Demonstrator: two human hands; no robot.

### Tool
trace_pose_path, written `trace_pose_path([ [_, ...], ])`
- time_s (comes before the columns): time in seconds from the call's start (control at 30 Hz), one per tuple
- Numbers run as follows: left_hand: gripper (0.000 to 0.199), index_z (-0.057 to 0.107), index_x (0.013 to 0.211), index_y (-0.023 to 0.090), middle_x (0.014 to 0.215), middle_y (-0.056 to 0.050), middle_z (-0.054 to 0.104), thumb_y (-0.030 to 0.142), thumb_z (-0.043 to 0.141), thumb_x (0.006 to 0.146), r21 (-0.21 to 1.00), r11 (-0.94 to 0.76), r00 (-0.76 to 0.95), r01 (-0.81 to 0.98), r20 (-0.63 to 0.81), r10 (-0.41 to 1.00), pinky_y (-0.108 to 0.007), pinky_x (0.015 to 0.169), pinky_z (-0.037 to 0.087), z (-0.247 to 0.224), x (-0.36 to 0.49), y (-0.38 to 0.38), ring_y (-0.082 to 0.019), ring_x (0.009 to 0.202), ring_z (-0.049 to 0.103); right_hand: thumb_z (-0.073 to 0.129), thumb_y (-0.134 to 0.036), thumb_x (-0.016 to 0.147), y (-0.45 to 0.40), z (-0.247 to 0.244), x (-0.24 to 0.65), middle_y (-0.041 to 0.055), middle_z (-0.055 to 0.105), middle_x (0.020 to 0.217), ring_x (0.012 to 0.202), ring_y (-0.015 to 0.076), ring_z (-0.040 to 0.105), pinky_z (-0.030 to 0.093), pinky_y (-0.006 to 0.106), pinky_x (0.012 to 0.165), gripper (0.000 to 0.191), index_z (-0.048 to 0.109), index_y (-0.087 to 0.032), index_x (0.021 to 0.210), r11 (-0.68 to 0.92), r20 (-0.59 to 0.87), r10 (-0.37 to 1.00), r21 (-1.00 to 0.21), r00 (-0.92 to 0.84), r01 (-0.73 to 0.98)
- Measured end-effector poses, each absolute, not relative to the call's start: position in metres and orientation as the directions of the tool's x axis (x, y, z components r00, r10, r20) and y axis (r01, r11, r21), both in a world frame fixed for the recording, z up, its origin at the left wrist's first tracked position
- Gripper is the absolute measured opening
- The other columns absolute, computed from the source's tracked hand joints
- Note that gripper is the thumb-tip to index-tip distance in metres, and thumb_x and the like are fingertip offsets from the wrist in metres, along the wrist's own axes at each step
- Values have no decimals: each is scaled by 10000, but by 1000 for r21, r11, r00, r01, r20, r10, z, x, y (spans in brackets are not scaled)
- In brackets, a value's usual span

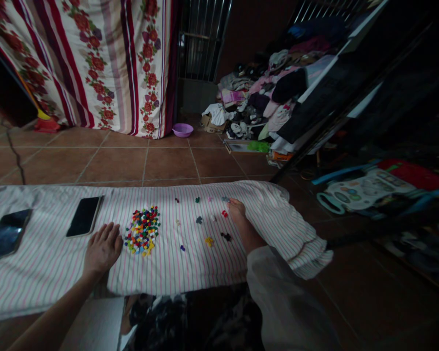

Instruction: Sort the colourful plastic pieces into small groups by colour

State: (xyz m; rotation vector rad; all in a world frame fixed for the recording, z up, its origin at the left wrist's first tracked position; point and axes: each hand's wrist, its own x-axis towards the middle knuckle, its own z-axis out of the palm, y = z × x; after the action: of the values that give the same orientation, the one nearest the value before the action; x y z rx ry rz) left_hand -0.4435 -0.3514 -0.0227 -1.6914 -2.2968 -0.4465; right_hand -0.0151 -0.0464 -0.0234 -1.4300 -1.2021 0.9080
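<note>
My left hand (101, 248) lies flat on the striped cloth (95, 273), fingers stretched out, just left of a heap of small multicoloured cubes (142, 231). My right hand (237, 210) is at the far right of the sorted pieces, its fingertips pinched together at a small grey group (225, 199). Whatever sits between those fingertips is too small to make out. Around it lie little single-colour groups: red (224, 213), black (226, 237), yellow (209, 241), dark grey (199, 220), white (213, 218), green (197, 200) and purple (183, 247).
Two phones, one black-screened (84, 217) and one at the left edge (7, 235), rest on the cloth. Beyond are a floral curtain (113, 63), a purple basin (183, 130) and a clothes pile (263, 92). A toy-like panel (366, 187) stands at the right.
</note>
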Motion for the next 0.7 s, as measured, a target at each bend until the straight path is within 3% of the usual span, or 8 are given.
trace_pose_path([
  [0.17,491,598,1259,166,1338,-154,614,396,333,916,83,283,-294,955,362,885,-455,1097,363,-21,-443,-352,-287,1331,492,703,-240,613,-49,-26,-16,50,685,738,792,232,685,602,390,700,163,687,-167,758,-60,9,957,-972,289,229],
  [0.53,504,602,1253,149,1341,-166,613,407,325,920,65,276,-280,959,374,885,-455,1089,369,-21,-443,-352,-295,1323,505,558,-228,621,-56,-29,-19,91,726,887,908,231,693,575,405,846,268,686,-172,850,-51,39,942,-965,333,258],
  [0.7,527,612,1247,116,1344,-184,607,401,301,931,50,264,-263,963,374,889,-465,1082,373,-19,-442,-352,-312,1319,505,560,-241,612,-56,-28,-20,77,722,844,875,225,697,585,382,808,263,691,-185,833,-42,35,955,-968,296,249],
])
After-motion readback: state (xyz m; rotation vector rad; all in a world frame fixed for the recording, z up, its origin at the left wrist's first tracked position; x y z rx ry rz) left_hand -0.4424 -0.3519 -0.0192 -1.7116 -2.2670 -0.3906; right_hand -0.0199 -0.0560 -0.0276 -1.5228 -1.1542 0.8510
